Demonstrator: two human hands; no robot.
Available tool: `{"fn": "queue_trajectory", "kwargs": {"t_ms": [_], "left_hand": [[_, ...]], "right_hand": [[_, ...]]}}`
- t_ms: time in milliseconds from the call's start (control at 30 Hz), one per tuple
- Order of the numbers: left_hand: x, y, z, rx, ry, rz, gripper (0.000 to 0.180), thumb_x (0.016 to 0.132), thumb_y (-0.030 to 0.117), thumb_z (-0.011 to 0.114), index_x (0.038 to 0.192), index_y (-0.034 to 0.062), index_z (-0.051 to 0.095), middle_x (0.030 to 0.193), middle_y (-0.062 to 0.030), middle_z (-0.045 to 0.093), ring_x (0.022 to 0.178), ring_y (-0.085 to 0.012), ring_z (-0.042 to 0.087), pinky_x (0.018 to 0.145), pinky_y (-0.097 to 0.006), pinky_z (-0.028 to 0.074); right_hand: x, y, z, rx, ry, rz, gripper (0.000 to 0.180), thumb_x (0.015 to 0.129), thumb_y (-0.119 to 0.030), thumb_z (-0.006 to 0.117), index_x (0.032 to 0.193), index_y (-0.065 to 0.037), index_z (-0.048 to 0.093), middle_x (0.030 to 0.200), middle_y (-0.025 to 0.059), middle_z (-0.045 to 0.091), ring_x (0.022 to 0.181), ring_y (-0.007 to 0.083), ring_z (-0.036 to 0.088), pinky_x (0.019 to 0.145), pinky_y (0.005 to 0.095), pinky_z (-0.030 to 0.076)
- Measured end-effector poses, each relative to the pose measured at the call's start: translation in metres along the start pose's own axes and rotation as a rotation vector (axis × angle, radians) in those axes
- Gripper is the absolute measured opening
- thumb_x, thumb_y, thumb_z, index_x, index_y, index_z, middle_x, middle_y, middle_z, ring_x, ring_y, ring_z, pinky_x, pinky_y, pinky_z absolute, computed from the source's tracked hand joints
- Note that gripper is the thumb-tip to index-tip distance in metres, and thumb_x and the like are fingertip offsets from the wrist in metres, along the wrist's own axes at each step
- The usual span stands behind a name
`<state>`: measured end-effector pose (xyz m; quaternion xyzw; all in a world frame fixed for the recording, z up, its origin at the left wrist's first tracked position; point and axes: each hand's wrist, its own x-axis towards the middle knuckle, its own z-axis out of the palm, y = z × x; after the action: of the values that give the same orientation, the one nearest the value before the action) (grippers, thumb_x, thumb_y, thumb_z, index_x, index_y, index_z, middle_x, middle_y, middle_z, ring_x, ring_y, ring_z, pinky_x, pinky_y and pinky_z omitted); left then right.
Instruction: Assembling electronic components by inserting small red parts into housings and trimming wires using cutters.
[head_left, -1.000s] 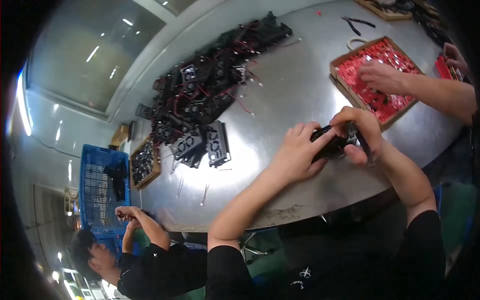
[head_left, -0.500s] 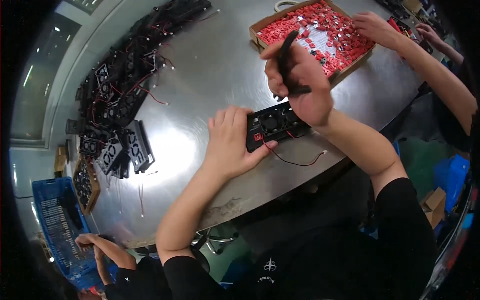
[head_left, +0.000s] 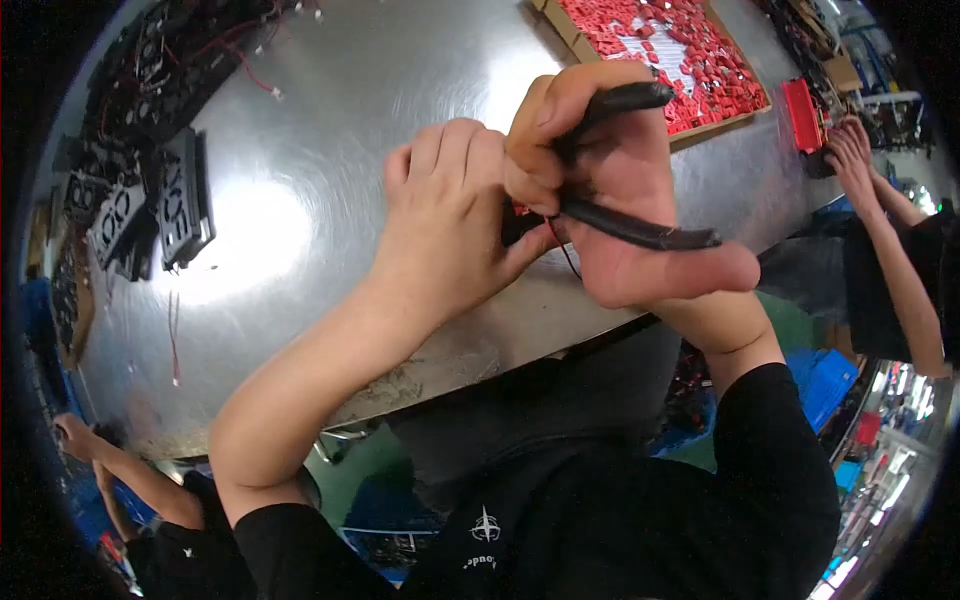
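My left hand (head_left: 445,205) is closed around the end of a black fan unit (head_left: 515,224), holding it on the metal table. My right hand (head_left: 640,165), palm turned up, grips a pair of black-handled pliers (head_left: 640,232) with the handles spread apart. The pliers' working end is hidden behind the fingers, close to a small red part (head_left: 520,209) on the unit. A thin red and black wire (head_left: 566,257) hangs from there. Most of the fan unit is covered by my hands.
Beyond my right hand stands a cardboard box (head_left: 728,123) of small red parts. Black fan units (head_left: 180,195) with loose wires are heaped on the left of the metal table (head_left: 335,120). Another person's hands (head_left: 850,155) work beside a red tray (head_left: 803,115); a further person sits lower left.
My right hand, with the pliers, has come down from above the unit to its red part beside my left hand. The view has shifted, so the box and heap appear displaced.
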<state>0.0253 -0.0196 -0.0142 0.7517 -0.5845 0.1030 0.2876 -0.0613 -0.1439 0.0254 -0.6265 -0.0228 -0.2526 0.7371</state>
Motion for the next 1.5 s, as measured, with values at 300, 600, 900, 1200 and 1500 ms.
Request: {"fn": "queue_trajectory", "kwargs": {"t_ms": [300,600,900,1200,1500], "left_hand": [[-0.003,0.001,0.006,-0.054,0.014,-0.103,0.064,0.071,0.046,0.088,0.111,0.0042,0.061,0.111,-0.0099,0.060,0.112,-0.0293,0.056,0.092,-0.045,0.039],[-0.004,0.001,0.008,-0.054,0.041,-0.112,0.062,0.073,0.048,0.088,0.107,0.0048,0.059,0.108,-0.0098,0.059,0.111,-0.0288,0.056,0.092,-0.045,0.040],[-0.005,0.001,0.006,-0.109,-0.008,-0.161,0.046,0.072,0.037,0.089,0.099,0.0175,0.057,0.115,-0.0073,0.058,0.121,-0.0319,0.054,0.097,-0.048,0.037],[-0.006,0.000,0.009,-0.138,0.055,-0.152,0.049,0.070,0.033,0.089,0.104,0.0198,0.055,0.113,-0.0045,0.059,0.117,-0.0303,0.056,0.094,-0.047,0.037],[-0.005,0.001,0.007,-0.037,0.041,-0.126,0.063,0.074,0.051,0.087,0.108,0.0048,0.061,0.108,-0.0096,0.059,0.110,-0.0271,0.056,0.094,-0.043,0.040]], "right_hand": [[0.003,0.023,-0.018,0.085,-0.164,-0.201,0.137,0.046,-0.114,0.024,0.122,-0.002,0.045,0.091,0.0034,0.044,0.071,0.0108,0.038,0.064,0.0259,0.034],[0.004,0.001,-0.022,0.135,-0.298,-0.114,0.125,0.055,-0.112,0.040,0.124,-0.009,0.046,0.093,0.0090,0.046,0.075,0.0173,0.044,0.067,0.0331,0.040],[0.000,-0.001,-0.010,-0.022,-0.091,-0.067,0.125,0.057,-0.113,0.031,0.125,-0.010,0.046,0.095,0.0096,0.047,0.077,0.0192,0.047,0.071,0.0344,0.044],[-0.005,-0.004,-0.014,0.255,-0.070,0.005,0.125,0.061,-0.113,0.033,0.133,-0.011,0.047,0.096,0.0090,0.048,0.077,0.0198,0.048,0.071,0.0350,0.044],[0.004,0.003,-0.020,0.106,-0.153,-0.098,0.126,0.061,-0.112,0.038,0.135,-0.010,0.048,0.095,0.0103,0.049,0.076,0.0209,0.049,0.071,0.0357,0.044]]}}
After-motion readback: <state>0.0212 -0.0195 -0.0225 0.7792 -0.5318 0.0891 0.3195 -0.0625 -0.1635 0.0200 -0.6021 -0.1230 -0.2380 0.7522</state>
